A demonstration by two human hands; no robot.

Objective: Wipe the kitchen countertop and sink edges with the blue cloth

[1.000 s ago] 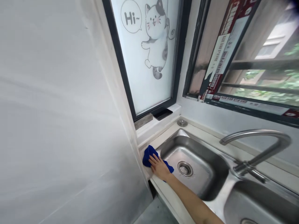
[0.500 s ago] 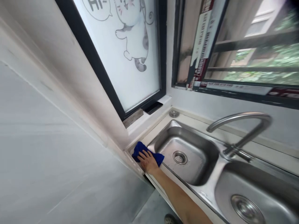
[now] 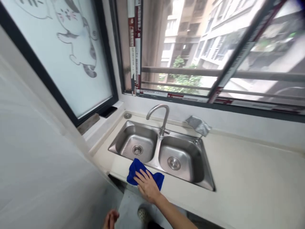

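My right hand [image 3: 148,186] lies over a blue cloth [image 3: 134,171], pressing it against the pale countertop [image 3: 247,168] at its front edge, just before the double sink. Its fingers are spread a little over the cloth, whose corners stick out on both sides. Low in the picture hangs my left hand [image 3: 111,218], away from the counter, its fingers curled in with nothing visible in them; the frame's bottom edge cuts it off. Right behind the cloth is the steel sink [image 3: 156,157] with two basins.
A curved faucet [image 3: 164,119] rises behind the sink. Beside the right basin a crumpled silvery wrap [image 3: 199,125] stands up. A round metal drain piece [image 3: 127,115] rests at the back left corner. On the left sill lies a dark flat object [image 3: 108,112]. A wall [image 3: 43,165] borders the left.
My right hand has moved the blue cloth rightward along the front edge, from the counter's left end. The view has swung right, and my left hand has come into sight.
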